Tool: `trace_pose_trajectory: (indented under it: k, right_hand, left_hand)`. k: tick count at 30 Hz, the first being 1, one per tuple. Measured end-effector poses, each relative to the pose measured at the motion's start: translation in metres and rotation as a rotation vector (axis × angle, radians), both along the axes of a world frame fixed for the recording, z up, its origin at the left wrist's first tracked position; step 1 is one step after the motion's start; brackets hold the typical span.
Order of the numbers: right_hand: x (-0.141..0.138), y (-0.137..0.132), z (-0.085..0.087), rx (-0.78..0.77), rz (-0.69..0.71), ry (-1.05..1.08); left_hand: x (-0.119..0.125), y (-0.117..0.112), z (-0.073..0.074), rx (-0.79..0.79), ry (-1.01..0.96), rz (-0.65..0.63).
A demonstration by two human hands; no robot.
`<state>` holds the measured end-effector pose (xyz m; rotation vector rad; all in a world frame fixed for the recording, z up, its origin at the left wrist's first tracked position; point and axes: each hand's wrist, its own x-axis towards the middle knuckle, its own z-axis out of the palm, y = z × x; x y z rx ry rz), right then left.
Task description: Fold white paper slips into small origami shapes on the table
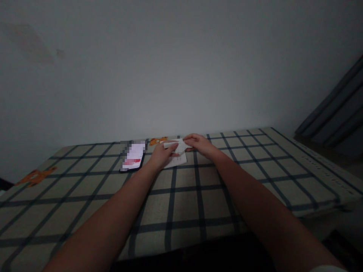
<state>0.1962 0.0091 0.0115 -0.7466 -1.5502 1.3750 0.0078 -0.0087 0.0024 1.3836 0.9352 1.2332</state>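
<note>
Beyond both grips rises a dim wall (pixel 181 68), cut off by the top edge. Under them spreads the surface (pixel 255 151) with its checked cover, the forearms hiding parts of it. Far to the right of the grips, a grey curtain (pixel 337 102) runs out of view. The left grip (pixel 166 153) is closed on the folded paper (pixel 180 149), thumb on top, its other fingers mostly hidden. The right grip (pixel 195 144) meets the paper's other end between fingers and thumb; whether it clamps there I cannot tell. Left of the left grip lies a phone (pixel 134 156), its screen partly blurred into blocks. Below the grips a flat sheet (pixel 178 160) is partly covered, its faint marks unreadable.
</note>
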Motion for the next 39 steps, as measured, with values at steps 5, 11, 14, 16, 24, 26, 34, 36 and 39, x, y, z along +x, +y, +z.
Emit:
trace_pose_trajectory:
  k: [5, 11, 14, 16, 24, 26, 34, 36, 39]
  right_hand:
    - [-0.007, -0.001, 0.0, 0.063, -0.054, -0.087]
    - [-0.003, -0.002, 0.001, 0.172, -0.106, -0.205]
    - [-0.001, -0.002, 0.002, 0.188, -0.108, -0.236]
    - [0.0, -0.002, 0.002, 0.177, -0.099, -0.241]
    - [0.003, 0.0, 0.003, 0.203, -0.11, -0.233]
    - [0.002, -0.001, 0.003, 0.187, -0.102, -0.217]
    - [-0.008, -0.002, 0.001, 0.146, -0.128, -0.135]
    - [-0.008, -0.005, 0.002, 0.17, -0.111, -0.164]
    - [-0.007, -0.008, 0.005, 0.177, -0.098, -0.242]
  left_hand:
    - [0.002, -0.002, -0.002, 0.026, 0.044, 0.007]
    - [0.003, -0.004, 0.0, 0.009, 0.075, 0.017]
    - [0.002, -0.003, -0.002, 0.017, 0.059, 0.028]
    - [0.001, -0.002, -0.003, 0.016, 0.048, 0.041]
    - [-0.002, 0.001, 0.001, -0.019, -0.123, 0.076]
    - [-0.001, 0.001, 0.002, -0.03, -0.14, 0.075]
    - [-0.003, 0.007, -0.004, 0.031, -0.083, 0.069]
    - [-0.003, 0.008, -0.007, 0.022, -0.027, 0.015]
    - [-0.001, 0.008, -0.008, 0.021, 0.005, -0.063]
